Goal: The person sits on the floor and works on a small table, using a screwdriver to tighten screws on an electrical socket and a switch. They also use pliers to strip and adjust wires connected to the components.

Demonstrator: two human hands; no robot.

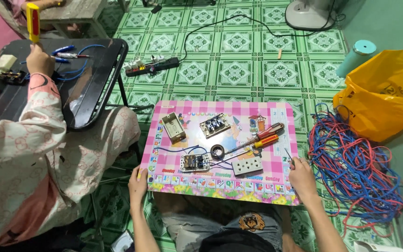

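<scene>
Pink lap board [220, 191] gripped both edges: L hand [137, 183] clamps left rim, R hand [300, 176] pinches right rim. Socket parts [247, 165], screwdrivers [264, 136] btwn hands lie loose, unassembled; wiring barely begun.

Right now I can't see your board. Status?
Left hand grips board edge. Right hand at right edge, pinching a thin tool. Screwdrivers, socket on board. Wire pile right.
</scene>
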